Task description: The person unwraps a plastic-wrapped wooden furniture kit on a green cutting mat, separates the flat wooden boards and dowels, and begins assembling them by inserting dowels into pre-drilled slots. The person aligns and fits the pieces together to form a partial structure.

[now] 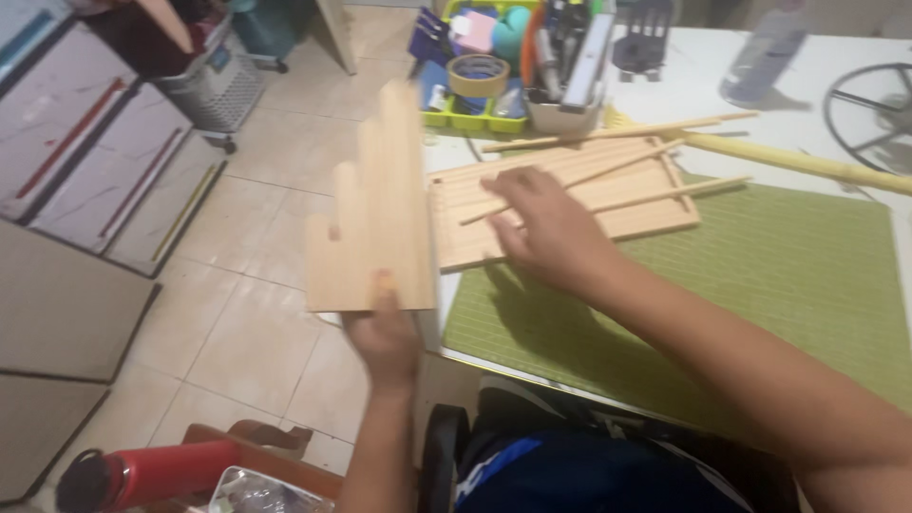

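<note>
My left hand (385,337) holds up a panel of flat wooden sticks (375,223) glued side by side, with a stepped top edge; it hangs over the floor just left of the table edge. My right hand (546,228) rests flat on a second slatted wooden panel (608,185) that lies on the green cutting mat (760,275). Thin wooden sticks (622,166) lie across that panel, one touching my fingers.
A yellow-green organiser tray (475,119) with a tape roll (478,74) and tools stands at the table's back. A long bamboo rod (798,161), a plastic bottle (765,57) and a black wire ring (869,114) are at the right. A red flask (161,473) and a basket (214,85) are on the floor side.
</note>
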